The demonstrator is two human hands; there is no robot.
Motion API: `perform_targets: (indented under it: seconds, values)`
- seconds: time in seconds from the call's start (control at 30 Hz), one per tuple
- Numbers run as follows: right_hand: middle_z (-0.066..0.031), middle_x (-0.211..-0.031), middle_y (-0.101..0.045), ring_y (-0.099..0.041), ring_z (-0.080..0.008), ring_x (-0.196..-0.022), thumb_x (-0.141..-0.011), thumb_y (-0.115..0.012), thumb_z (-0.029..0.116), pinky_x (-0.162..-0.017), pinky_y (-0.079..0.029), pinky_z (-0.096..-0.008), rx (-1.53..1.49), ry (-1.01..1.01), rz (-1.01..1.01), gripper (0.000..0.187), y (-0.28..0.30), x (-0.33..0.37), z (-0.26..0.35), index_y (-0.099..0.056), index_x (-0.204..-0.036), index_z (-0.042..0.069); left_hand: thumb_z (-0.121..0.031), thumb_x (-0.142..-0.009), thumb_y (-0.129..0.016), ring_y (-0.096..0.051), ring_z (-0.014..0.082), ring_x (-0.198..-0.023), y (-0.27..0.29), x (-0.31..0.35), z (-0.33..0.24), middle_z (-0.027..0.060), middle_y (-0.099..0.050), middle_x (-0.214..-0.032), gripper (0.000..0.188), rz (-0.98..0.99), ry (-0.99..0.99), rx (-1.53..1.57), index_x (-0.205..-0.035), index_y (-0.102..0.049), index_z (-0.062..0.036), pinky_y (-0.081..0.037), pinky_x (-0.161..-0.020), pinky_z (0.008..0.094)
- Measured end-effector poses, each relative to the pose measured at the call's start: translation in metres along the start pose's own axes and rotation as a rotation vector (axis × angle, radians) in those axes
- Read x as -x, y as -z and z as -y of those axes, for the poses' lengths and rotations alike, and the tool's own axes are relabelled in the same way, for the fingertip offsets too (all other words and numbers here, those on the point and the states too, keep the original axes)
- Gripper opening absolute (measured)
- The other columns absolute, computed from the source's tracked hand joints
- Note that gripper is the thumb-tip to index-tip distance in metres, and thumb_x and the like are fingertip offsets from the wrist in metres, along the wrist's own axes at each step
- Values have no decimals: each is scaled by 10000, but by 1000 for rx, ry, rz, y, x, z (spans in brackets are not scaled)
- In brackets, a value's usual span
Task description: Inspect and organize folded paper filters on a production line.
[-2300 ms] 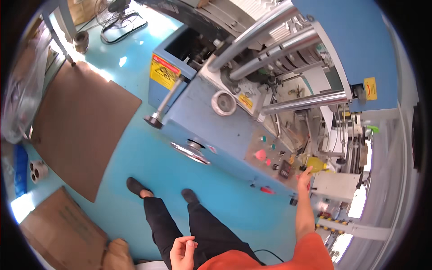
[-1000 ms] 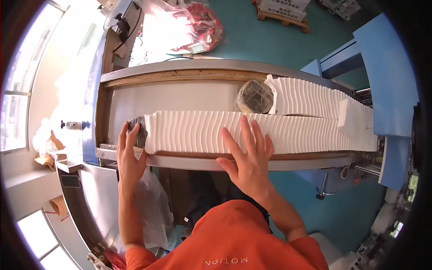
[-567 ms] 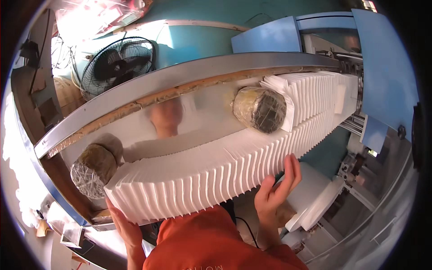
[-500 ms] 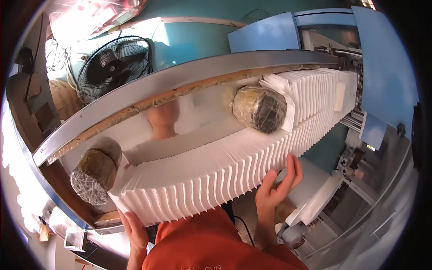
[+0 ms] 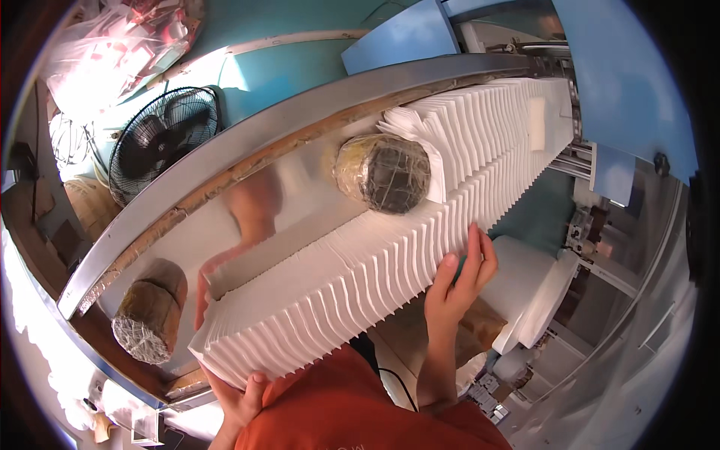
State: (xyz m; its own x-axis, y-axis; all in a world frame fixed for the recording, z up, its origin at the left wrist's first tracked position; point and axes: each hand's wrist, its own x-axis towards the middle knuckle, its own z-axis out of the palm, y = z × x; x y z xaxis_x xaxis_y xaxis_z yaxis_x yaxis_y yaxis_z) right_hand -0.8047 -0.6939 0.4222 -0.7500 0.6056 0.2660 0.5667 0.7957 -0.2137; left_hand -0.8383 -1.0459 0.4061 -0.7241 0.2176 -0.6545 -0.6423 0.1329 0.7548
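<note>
A long row of white folded paper sheets, standing on edge like napkins or tissues, runs across a shiny metal trough. My left hand grips the near left end of the row. Its thumb shows at the front; the fingers are partly hidden by the paper. My right hand is at the front side of the row, fingers stretched and apart, with the tips at the paper edges. A taped cylindrical weight stands against the loose end of a farther paper stack.
Another wrapped cylinder sits at the trough's left end. A metal rail borders the far side. Blue machine panels rise at the right. A black fan stands beyond the rail, and a large white roll lies lower right.
The view has shifted, so the trough and cylinders appear farther left. My left thumb now shows at the front of the row's end. My right hand stays beside the paper.
</note>
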Motion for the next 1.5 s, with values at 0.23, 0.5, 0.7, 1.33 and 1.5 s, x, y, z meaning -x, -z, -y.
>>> perform_targets:
  seconds: [0.23, 0.5, 0.7, 1.33, 1.5]
  values:
    - [-220, -1299, -483, -483, -336, -1143, -951, -537, 145, -976, -389, -435, -67, -5, -57, 418, 9, 10, -1, -534, -1324, -44, -486, -855, -718, -389, 273, -1315, -4, 4, -27, 185, -347, -1453, 1050, -13, 54, -194, -1521, -78, 13, -318, -1091, 397]
    - [-176, -1134, -519, -536, -298, -1010, -937, -589, 120, -872, -448, -391, -48, 38, -162, 353, -7, 11, 7, -597, -1258, -28, -302, -773, -834, -461, 248, -1240, -3, 8, -14, 160, -398, -1375, 1032, -60, -38, -95, -1469, -145, 23, -383, -1041, 381]
    - [-144, -1105, -520, -476, -305, -1050, -935, -596, 118, -928, -372, -436, 76, 132, -171, 232, 9, -3, -2, -629, -1120, -19, -327, -744, -846, -471, 300, -1204, -19, -5, -16, 165, -452, -1301, 911, -71, -221, -260, -1396, -311, 20, -379, -1024, 414]
    - [-160, -1375, -412, -476, -248, -1240, -732, -883, 225, -1036, -412, -397, -1407, 163, 872, 1010, 15, 58, 43, -201, -1431, -29, -388, -567, -951, -491, 229, -1253, 13, 86, 26, 139, -463, -1379, 1258, -683, -735, 236, -1497, -214, 30, -430, -1036, 380]
    - [-148, -1305, -485, -517, -252, -1196, -752, -846, 141, -996, -439, -405, -1255, 667, 1159, 885, 34, 77, 122, -274, -1407, -25, -556, -654, -861, -466, 204, -1263, -6, 190, 94, 123, -437, -1415, 1193, -1172, -528, 343, -1512, -232, -16, -408, -1034, 355]
